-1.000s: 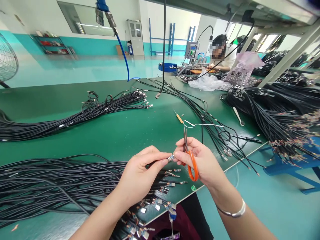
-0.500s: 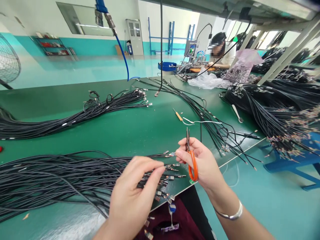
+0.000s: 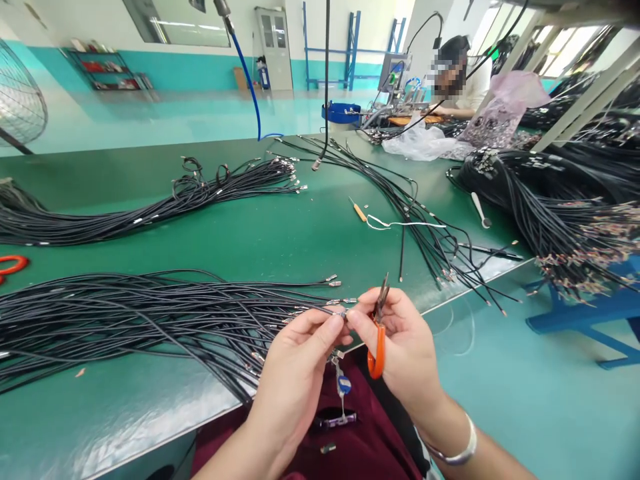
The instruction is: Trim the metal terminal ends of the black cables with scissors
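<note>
My left hand (image 3: 295, 360) pinches the end of a black cable (image 3: 343, 314) between thumb and forefinger. My right hand (image 3: 407, 353) is closed around orange-handled scissors (image 3: 377, 353), blades pointing up. Its thumb and forefinger meet at the same cable tip, so the two hands almost touch. What exactly the right fingertips grip there is too small to make out. Beneath and left of the hands lies a wide bundle of black cables (image 3: 150, 307) with metal-tipped ends, partly hidden by my left hand.
Another cable bundle (image 3: 125, 217) lies farther back. A wooden-handled pick (image 3: 359, 213) and loose cables (image 3: 395, 193) are on the green table (image 3: 260, 240). At the left edge is an orange handle (image 3: 13, 265). A hanging cable (image 3: 327, 80) dangles ahead. A co-worker (image 3: 475, 80) sits beyond.
My left hand has moved right to meet my right hand, and a cable end is now between their fingertips. The scissors stay in my right hand. The view has shifted slightly.
</note>
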`<state>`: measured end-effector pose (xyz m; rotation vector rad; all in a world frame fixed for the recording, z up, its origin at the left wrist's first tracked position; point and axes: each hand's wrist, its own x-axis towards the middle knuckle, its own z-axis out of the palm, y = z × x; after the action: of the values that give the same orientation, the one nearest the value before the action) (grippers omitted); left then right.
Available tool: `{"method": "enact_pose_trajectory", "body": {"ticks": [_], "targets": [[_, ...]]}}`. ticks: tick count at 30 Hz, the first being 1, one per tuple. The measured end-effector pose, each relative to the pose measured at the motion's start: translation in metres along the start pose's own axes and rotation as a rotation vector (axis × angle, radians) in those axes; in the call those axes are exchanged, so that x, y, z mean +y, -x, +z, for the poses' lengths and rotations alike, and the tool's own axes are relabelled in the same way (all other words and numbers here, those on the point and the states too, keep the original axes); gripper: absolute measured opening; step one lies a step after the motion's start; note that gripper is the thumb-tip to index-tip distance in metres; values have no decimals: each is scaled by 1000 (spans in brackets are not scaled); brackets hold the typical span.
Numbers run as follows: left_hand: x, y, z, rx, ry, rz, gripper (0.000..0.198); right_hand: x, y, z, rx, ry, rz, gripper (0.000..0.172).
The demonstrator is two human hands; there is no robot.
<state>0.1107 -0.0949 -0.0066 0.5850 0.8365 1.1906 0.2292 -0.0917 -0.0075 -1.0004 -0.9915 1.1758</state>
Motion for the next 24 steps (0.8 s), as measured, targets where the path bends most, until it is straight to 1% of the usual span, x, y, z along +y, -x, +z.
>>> {"method": "enact_pose_trajectory", "body": {"ticks": [2,4,5,7,9,11,14,18,21,24], "targets": [[-2,3,-3,11,-39,21,9,3,4,1,6,9,-2,19],[-3,5,-8,25,-127,57,9,4,5,-3,-49,46,15,19],[-1,6,-11,30,-191,83,7,3,5,-7,-111,96,25,18],[4,9,-16,29,-334,129,6,-3,2,-19,-276,288,11,18],[11,11,-20,6,-457,150,6,-11,-3,-32,-433,556,-98,22],[18,13,-23,-17,-541,152,8,-18,-8,-43,-556,788,-266,26],[23,15,-24,-12,-599,154,9,-28,-12,-51,-690,973,-453,31],[24,17,-24,-24,-597,155,9,-34,-11,-50,-754,1095,-565,32],[26,20,-23,-39,-596,168,10,-35,-10,-48,-772,1157,-595,31],[28,22,-22,-46,-629,198,11,-35,-10,-47,-783,1201,-618,34]]}}
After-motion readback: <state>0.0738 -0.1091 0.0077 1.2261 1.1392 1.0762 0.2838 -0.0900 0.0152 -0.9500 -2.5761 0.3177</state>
